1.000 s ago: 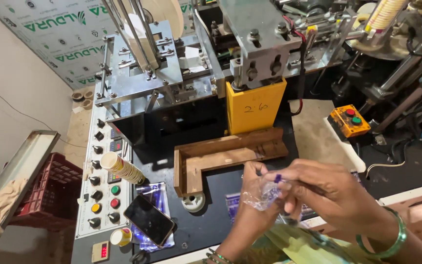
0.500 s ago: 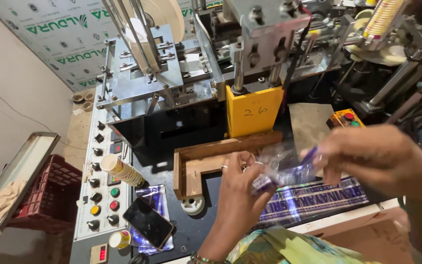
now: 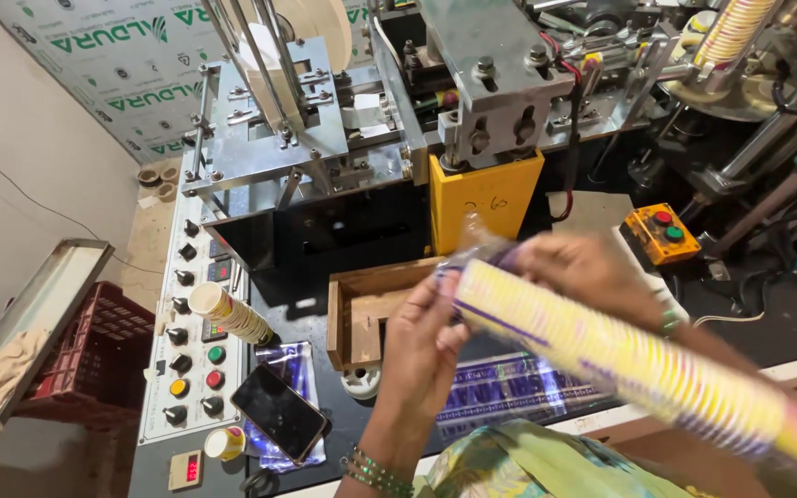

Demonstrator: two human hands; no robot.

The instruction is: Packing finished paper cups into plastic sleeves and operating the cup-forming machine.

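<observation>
A long stack of yellow paper cups (image 3: pixel 620 355) with purple print lies slanted across the view, from the middle down to the lower right. A clear plastic sleeve (image 3: pixel 474 247) sits crumpled over its upper end. My left hand (image 3: pixel 422 343) grips that upper end from below, fingers curled on the sleeve and the first cups. Blurred, my right hand (image 3: pixel 592 272) rests on top of the stack just behind the end and holds it. A green bangle is on each wrist.
A cup-making machine with a yellow guard (image 3: pixel 486 198) stands behind. Below it lies a wooden tray (image 3: pixel 348 318). To the left are a control panel (image 3: pixel 194 369), a short stack of cups (image 3: pixel 232 314), a phone (image 3: pixel 279 413) and a red crate (image 3: pixel 85 346). An orange button box (image 3: pixel 661 231) sits at the right.
Earlier both hands held only a crumpled clear sleeve. Now a long stack of cups runs between them, with the sleeve over its upper end. Both hands have moved up.
</observation>
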